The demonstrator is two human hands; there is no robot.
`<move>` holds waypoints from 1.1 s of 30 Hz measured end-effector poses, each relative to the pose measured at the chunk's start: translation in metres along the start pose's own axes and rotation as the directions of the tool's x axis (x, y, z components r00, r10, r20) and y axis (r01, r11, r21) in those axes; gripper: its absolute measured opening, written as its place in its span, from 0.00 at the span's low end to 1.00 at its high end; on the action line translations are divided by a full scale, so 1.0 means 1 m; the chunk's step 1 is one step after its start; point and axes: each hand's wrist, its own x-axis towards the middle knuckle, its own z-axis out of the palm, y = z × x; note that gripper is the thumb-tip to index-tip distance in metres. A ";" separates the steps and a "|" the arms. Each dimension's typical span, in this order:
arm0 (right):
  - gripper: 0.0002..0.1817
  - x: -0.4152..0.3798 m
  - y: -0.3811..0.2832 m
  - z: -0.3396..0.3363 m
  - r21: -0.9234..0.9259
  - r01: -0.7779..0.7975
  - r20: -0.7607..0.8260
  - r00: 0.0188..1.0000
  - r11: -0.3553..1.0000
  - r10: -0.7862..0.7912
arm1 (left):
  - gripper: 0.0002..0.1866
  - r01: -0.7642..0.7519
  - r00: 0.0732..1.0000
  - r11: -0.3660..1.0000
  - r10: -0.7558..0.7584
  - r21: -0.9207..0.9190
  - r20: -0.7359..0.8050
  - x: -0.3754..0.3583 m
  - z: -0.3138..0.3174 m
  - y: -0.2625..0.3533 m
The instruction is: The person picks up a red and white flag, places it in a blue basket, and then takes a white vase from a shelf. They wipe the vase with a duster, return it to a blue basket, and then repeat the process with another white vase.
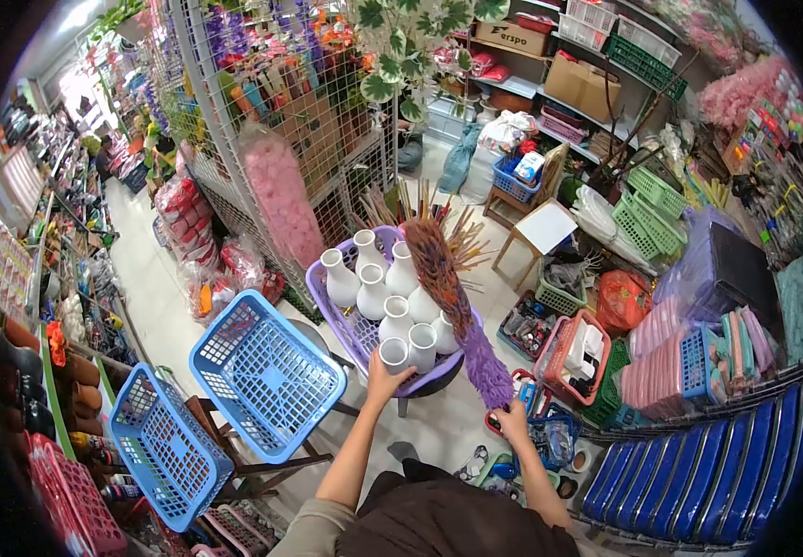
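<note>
My left hand [386, 379] is closed round the lower front white vase [394, 353], at the near edge of a purple basket [332, 313]. Several more white vases [372, 291] stand in that basket, their narrow necks upward. With my right hand [513, 422] I grip the handle end of a fluffy duster [459, 320], purple near my hand and mottled brown and orange toward its tip. The duster slants up and left, passing over the basket's right side and covering part of the vases there.
Two blue baskets [271, 371] [165, 455] sit on wooden stools to the left. A wire mesh rack [327, 121] rises behind the vases, with a bag of pink flowers [276, 190] against it. Blue wrapped packs [707, 464], a pink basket [576, 362] and thin sticks [466, 237] are on the right.
</note>
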 end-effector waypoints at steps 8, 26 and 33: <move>0.14 0.004 -0.004 -0.005 -0.323 0.062 -0.040 0.996 0.944 -0.079 | 0.34 0.122 0.949 0.964 -0.183 -0.234 -0.258 0.014 -0.017 0.001; 0.10 0.079 -0.108 0.007 -0.514 0.675 0.068 0.647 0.529 -0.760 | 0.32 0.082 0.945 0.184 -0.326 -0.979 0.018 0.050 -0.222 0.071; 0.07 0.106 -0.159 0.049 -0.539 0.599 0.005 0.705 0.592 -0.709 | 0.29 0.209 0.970 0.185 -0.162 -0.960 0.180 0.029 -0.221 0.091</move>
